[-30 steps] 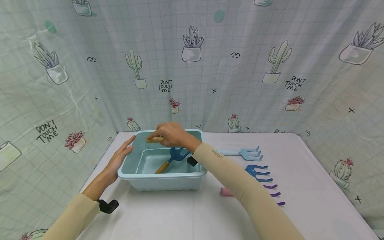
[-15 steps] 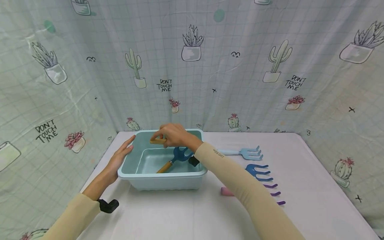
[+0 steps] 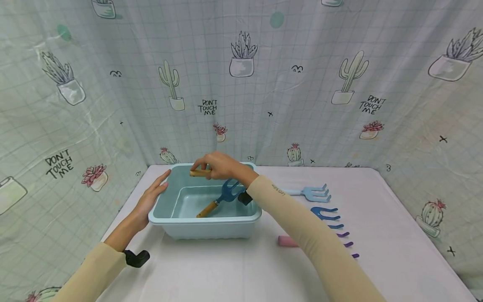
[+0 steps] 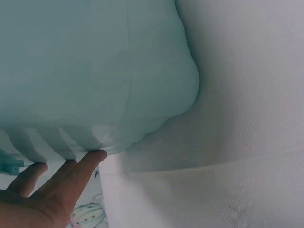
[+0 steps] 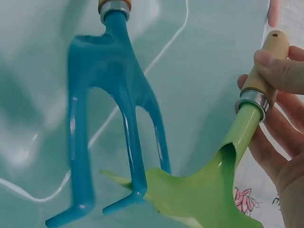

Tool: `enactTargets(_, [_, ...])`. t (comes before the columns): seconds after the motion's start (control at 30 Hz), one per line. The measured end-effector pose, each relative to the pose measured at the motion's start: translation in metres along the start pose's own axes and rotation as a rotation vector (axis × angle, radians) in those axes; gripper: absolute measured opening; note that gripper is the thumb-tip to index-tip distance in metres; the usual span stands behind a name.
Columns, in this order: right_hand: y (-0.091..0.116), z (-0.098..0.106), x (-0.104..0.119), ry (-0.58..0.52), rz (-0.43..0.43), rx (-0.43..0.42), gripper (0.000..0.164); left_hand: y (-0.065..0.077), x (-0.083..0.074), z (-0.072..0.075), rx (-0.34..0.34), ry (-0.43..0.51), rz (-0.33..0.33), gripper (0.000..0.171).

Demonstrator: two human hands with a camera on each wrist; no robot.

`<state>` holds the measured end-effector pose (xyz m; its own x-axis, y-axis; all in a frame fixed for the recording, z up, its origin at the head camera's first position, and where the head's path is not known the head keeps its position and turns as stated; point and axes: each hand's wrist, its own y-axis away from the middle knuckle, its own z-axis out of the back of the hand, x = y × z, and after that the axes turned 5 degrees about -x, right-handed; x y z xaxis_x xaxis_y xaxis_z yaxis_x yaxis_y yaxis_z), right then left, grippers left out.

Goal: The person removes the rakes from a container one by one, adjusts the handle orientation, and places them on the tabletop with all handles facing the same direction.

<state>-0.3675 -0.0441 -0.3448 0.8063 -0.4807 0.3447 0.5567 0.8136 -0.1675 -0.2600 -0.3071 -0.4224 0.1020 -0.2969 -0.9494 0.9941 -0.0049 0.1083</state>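
A pale blue-green plastic basin (image 3: 207,228) stands on the white table. My left hand (image 3: 148,203) touches its left side with extended fingers, also seen along the outer wall in the left wrist view. My right hand (image 3: 220,165), over the back of the basin, grips a green garden trowel (image 5: 190,194) by its wooden handle (image 3: 200,173). The right wrist view shows the trowel's blade partly behind the tines of a blue hand fork (image 5: 104,66). That fork lies slanted in the basin, its wooden handle (image 3: 206,209) towards the front.
Right of the basin lie a light blue hand rake (image 3: 316,193), a darker blue rake (image 3: 324,212) and a purple-tined rake (image 3: 342,235). My right sleeve covers parts of them. A pink handle (image 3: 287,241) shows left of the sleeve. Patterned cloth (image 3: 271,138) hangs behind the table.
My right hand has moved slightly right and up with the trowel. The blue fork in the basin has shifted a little to the right. My left hand has stayed put.
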Motion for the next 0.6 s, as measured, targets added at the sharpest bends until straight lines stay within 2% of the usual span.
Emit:
enactTargets(0.37, [0.0067, -0.0049, 0.0021, 0.029, 0.067, -0.059, 0.054, 0.0006, -0.0002, -0.0005, -0.003, -0.003, 0.009, 0.060])
enactTargets(0.6, [0.0064, -0.0019, -0.0008, -0.039, 0.016, -0.054, 0.064, 0.0009, -0.0015, -0.0004, -0.010, -0.003, 0.003, 0.061])
